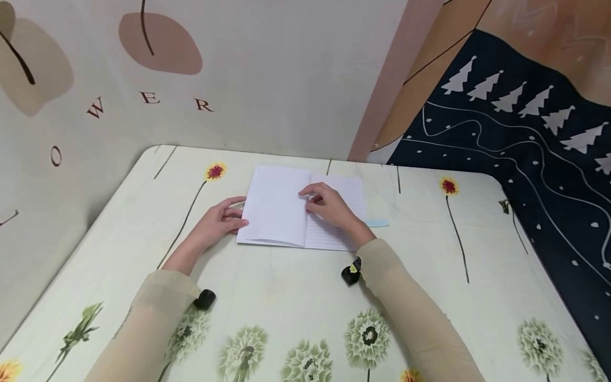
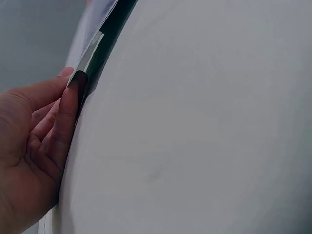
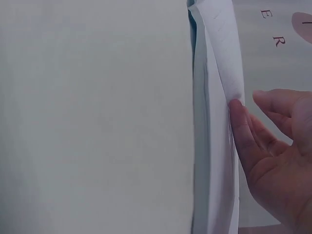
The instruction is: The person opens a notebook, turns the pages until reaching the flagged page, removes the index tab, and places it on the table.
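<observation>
An open notebook (image 1: 277, 207) with lined white pages lies near the far edge of the table. At its left edge, my left hand (image 1: 215, 225) pinches the pages and cover, thumb on top. The left wrist view shows a dark green cover (image 2: 105, 53) by those fingers. Over the notebook's centre fold hovers my right hand (image 1: 331, 207), fingers loosely bent and thumb tip at the page by the fold. In the right wrist view a page (image 3: 222, 44) curves up beside that thumb (image 3: 239, 114), while the forefinger stands apart from it.
A pale blue strip (image 1: 378, 223) sticks out past the notebook's right edge. The flower-printed cloth (image 1: 286, 286) covers the table. Behind stands a printed wall hanging (image 1: 277, 79), with a dark tree-patterned cloth (image 1: 501, 122) on the right.
</observation>
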